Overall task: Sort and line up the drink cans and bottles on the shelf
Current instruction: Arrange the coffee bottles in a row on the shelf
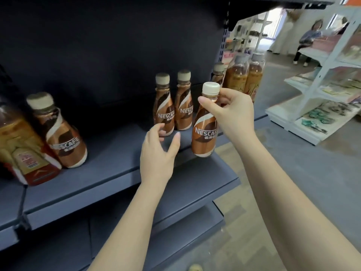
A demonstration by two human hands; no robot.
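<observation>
While the right hand [232, 112] pinches a Nescafé bottle [205, 130] by its neck just under the cream cap, thumb and fingers closed round it, the bottle hangs tilted over the front edge of the dark blue-grey shelf [109, 173], base just above the board. Glossy copper-brown wrap, white swirl, rounded plastic body, coffee inside. Left hand [158, 153] sits beside it, fingers spread open and curved, holding nothing, fingertips near the base of one of two upright Nescafé bottles [164, 106] standing side by side farther back. Another Nescafé bottle [62, 133] stands at far left, touching a tea bottle [21, 149] with a red and gold label. Clear amber tea bottles [244, 79] cluster at the shelf's right end, a dark-capped one behind. Matte metal shelf, perforated upright. Beyond: white rack [320, 90] with packets, a seated person [308, 42], blurred.
</observation>
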